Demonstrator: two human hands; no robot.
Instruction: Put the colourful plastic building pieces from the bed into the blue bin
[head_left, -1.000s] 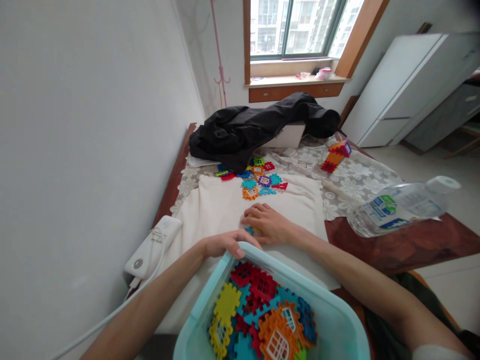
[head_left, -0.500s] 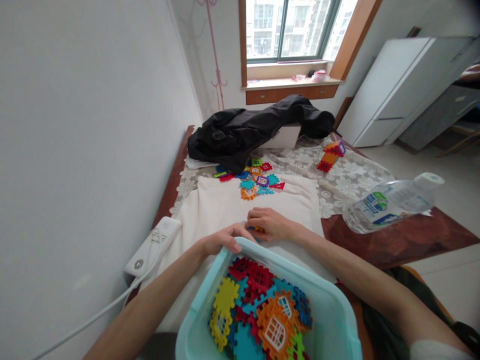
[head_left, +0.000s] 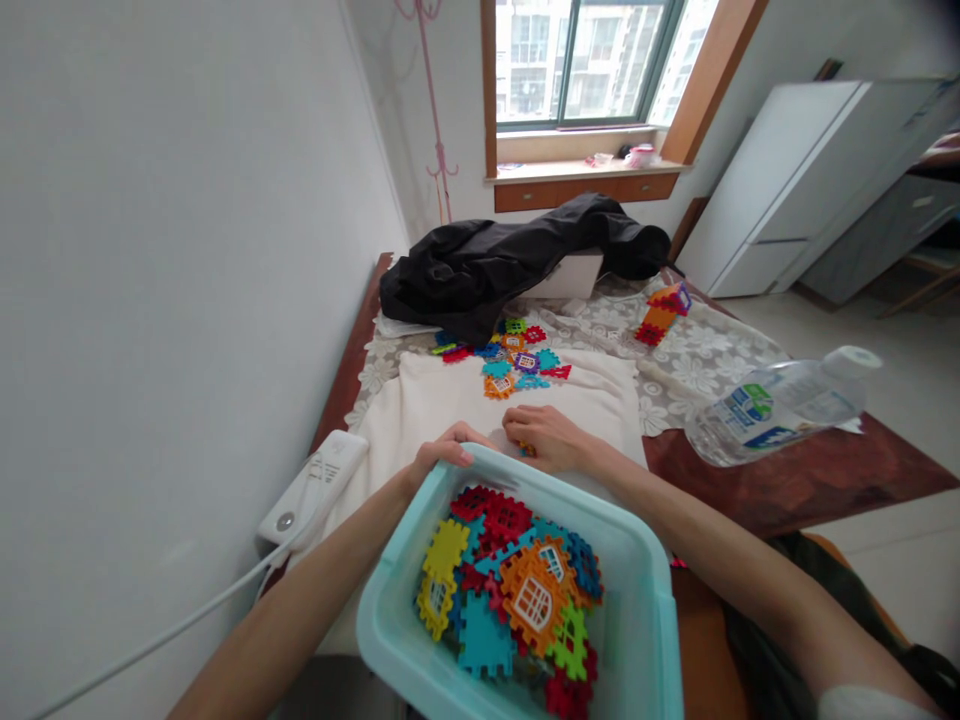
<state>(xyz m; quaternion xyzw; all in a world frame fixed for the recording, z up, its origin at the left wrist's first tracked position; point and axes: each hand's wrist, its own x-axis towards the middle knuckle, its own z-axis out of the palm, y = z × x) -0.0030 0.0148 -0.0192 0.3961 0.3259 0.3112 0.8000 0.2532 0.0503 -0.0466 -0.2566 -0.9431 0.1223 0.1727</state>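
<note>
Fingers of the left hand [head_left: 442, 452] curl over the far rim of the pale blue tub [head_left: 645, 600], gripping it, while the right hand [head_left: 551, 438], just beyond that rim, closes its fingers on a small orange piece [head_left: 527, 449] lying on the cream cloth [head_left: 442, 400]. The tub already holds a heap of interlocking plastic tiles [head_left: 517, 590] — a scatter of loose tiles [head_left: 517, 362] lies farther off on the cloth, and a small built stack [head_left: 664, 312] stands far right. Gathering appears well advanced, not finished.

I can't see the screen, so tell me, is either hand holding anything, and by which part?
The left hand grips the turquoise bin at its far rim. The right hand covers a small orange piece on the cloth; whether it holds it cannot be told.
</note>
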